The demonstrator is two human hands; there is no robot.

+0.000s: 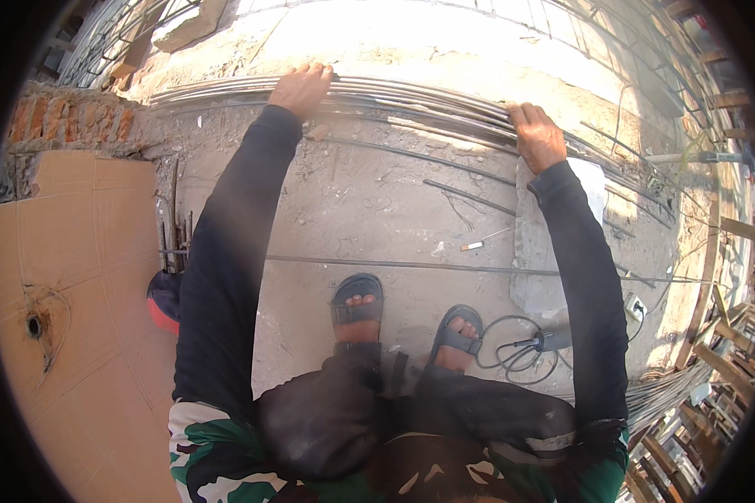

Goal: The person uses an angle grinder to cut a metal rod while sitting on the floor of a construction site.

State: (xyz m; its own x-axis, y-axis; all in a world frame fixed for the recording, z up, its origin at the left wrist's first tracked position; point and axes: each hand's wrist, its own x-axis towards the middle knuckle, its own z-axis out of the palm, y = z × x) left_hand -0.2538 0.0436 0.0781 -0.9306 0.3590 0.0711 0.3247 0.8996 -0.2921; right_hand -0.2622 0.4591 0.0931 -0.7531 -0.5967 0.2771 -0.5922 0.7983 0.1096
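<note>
A bundle of long, thin steel rods (419, 96) runs across the ground at the far side, lying roughly left to right. My left hand (302, 88) is closed over the bundle left of centre, fingers bent across its far edge. Farther right, my right hand (538, 138) grips the same bundle with its fingers curled over the top. Both arms reach out straight in dark sleeves. Just on my side of the bundle, a few separate rods (470, 197) lie on the dusty floor. My palms and the undersides of the rods are hidden.
A single long rod (428, 266) crosses the floor before my sandalled feet. Near my right foot lies a coiled black cable (512, 356). A pale slab (533, 251) sits under my right arm. Cardboard (84, 218) covers the left side, beside broken brickwork (67, 121). Timber pieces (713, 436) crowd the lower right.
</note>
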